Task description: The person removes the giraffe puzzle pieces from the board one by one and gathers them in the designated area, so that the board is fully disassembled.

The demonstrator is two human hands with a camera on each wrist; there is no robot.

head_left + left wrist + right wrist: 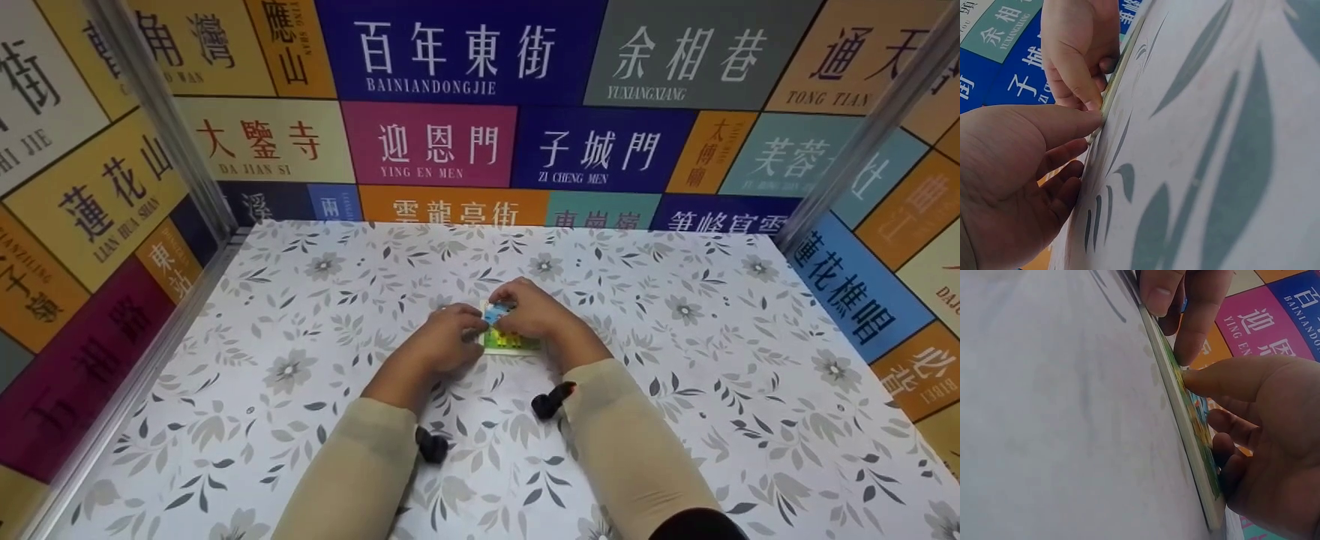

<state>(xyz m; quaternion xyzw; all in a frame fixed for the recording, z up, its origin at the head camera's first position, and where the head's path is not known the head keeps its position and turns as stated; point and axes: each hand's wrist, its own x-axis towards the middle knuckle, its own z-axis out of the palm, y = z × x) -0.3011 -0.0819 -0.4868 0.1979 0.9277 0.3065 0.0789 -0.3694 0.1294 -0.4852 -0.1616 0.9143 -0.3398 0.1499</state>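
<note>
A small flat picture board with a pale rim lies on the patterned tabletop, its print blue at the top and yellow and green below. At its left edge is my left hand, thumb and fingers bent about the edge. My right hand reaches over from the right, fingers curled and thumb on the picture. From the right wrist view, the board's thin edge runs beside both hands, and the thumbs are close together. Whether a loose piece lies under my right fingertips is hidden.
The tabletop has a grey leaf-and-flower print. Panels with large Chinese lettering stand behind it and along both sides. A black wrist device sits at my left sleeve, another black device at the right.
</note>
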